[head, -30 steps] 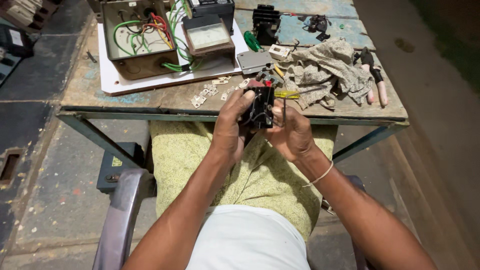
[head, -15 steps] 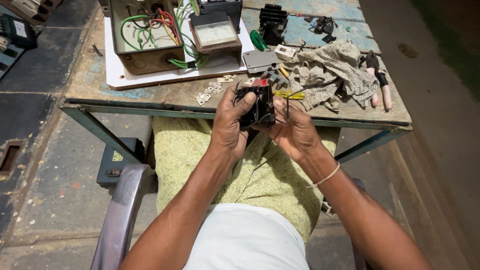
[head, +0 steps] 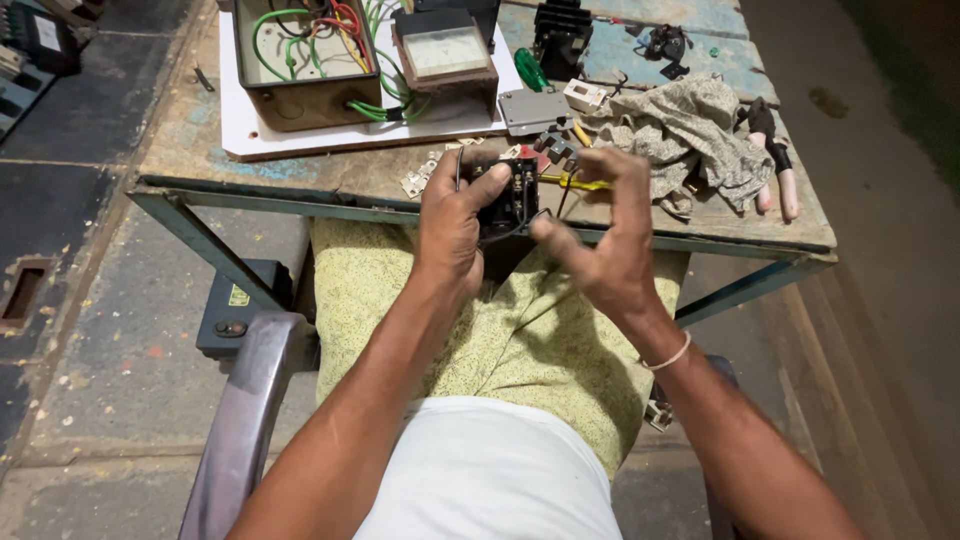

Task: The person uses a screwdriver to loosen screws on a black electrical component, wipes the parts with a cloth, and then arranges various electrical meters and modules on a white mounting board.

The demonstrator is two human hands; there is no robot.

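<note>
A: Where's the black part (head: 508, 203)?

B: Over the lap, just at the table (head: 300, 180) edge, clasped in the left hand (head: 452, 225), thumb across its top.

A: And the right hand (head: 600, 240)?

B: Beside it, thumb and forefinger pinched narrow; on what, I cannot tell. A thin wire, maybe.

A: Advice?

B: I'd keep the left grip firm and the part steady, working with fingertips only. The yellow screwdriver (head: 570, 183) lies near; cloth (head: 680, 130) and loose clips (head: 420, 178) stay clear.
</note>
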